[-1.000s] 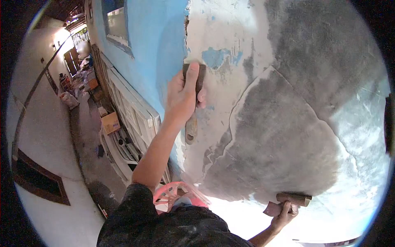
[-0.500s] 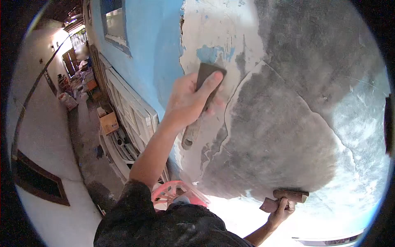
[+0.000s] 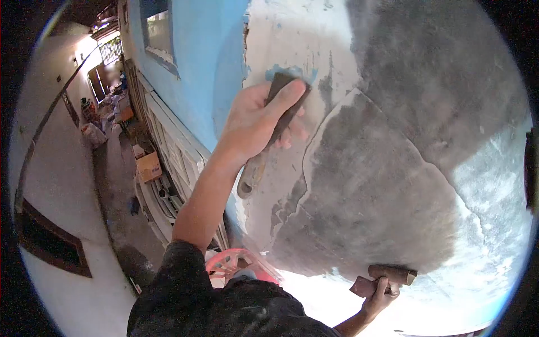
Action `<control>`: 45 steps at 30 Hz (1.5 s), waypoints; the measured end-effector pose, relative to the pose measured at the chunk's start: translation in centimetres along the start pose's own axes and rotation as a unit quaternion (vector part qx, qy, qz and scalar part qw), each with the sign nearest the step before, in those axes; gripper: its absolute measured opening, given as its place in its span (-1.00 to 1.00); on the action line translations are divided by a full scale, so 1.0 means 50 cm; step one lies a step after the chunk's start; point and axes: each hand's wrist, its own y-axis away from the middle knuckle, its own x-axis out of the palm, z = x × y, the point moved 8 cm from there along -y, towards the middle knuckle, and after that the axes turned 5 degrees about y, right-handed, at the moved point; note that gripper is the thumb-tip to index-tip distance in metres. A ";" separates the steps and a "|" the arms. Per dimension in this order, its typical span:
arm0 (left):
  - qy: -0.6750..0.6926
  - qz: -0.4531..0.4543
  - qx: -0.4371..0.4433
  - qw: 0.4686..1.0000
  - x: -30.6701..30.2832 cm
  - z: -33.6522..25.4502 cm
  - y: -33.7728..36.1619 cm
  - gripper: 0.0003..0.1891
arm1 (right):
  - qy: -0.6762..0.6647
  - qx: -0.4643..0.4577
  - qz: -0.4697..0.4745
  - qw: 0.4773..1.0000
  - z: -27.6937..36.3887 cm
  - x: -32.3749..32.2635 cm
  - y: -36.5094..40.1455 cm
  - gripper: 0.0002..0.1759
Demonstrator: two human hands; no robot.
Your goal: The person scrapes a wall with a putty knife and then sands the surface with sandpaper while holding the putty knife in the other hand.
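patchy grey-and-white plaster wall (image 3: 387,180) faces us; our left fingers (image 3: 288,95) clamp a dark, long-handled scraper (image 3: 282,124) by its blue patch, best pressed evenly at a shallow angle; our right fingers (image 3: 382,285) grip a curled brown sheet (image 3: 396,274).

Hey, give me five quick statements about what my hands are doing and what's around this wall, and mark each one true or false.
1. The left hand grips a handled tool at the pale part of the wall. True.
2. The right hand holds nothing. False: it holds a curled brown sheet.
3. A crack runs through the grey part of the wall. True.
4. The window is set in the grey part of the wall. False: it is in the blue part.
5. A cardboard box shows on the left side of the view. True.
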 end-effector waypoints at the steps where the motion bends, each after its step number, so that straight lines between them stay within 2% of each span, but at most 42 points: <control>1: 0.001 0.006 0.001 1.000 0.003 -0.012 -0.005 -0.50 | 0.007 0.007 0.011 1.000 -0.002 -0.001 -0.003 -0.79; 7: -0.005 0.004 -0.017 1.000 -0.002 0.015 0.010 -0.49 | 0.045 -0.037 -0.017 0.998 0.036 0.014 -0.004 -0.74; 10: 0.008 0.001 -0.023 1.000 -0.006 0.019 0.009 -0.49 | -0.008 0.019 0.025 0.999 0.018 0.012 -0.001 -0.71; 16: 0.030 0.018 -0.012 0.999 0.001 0.016 0.002 -0.50 | 0.040 -0.011 0.019 0.999 0.016 0.002 -0.004 -0.66; 19: 0.030 0.006 -0.009 0.999 0.001 0.021 0.002 -0.49 | 0.020 0.014 -0.013 1.000 0.025 0.014 0.001 -0.64; 26: 0.019 -0.016 0.010 1.000 0.006 -0.012 -0.005 -0.47 | 0.009 0.006 0.000 1.000 -0.003 -0.005 0.001 -0.65; 29: 0.030 -0.026 -0.003 0.999 0.002 0.031 0.005 -0.50 | -0.001 0.003 -0.005 1.000 0.006 0.000 -0.001 -0.65; 34: -0.001 -0.017 0.008 1.000 0.000 -0.012 -0.009 -0.48 | 0.010 0.003 -0.018 1.000 0.010 0.006 0.000 -0.65; 37: -0.003 -0.007 -0.005 1.000 -0.002 -0.006 0.000 -0.46 | -0.004 0.010 0.016 1.000 0.002 0.003 -0.002 -0.63; 41: -0.006 -0.012 0.033 0.999 0.005 -0.025 -0.015 -0.45 | -0.005 -0.004 -0.006 1.000 -0.003 -0.004 0.000 -0.61; 45: 0.013 -0.028 0.028 0.999 0.010 -0.031 -0.021 -0.46 | 0.023 -0.013 -0.028 0.999 0.011 0.005 0.002 -0.63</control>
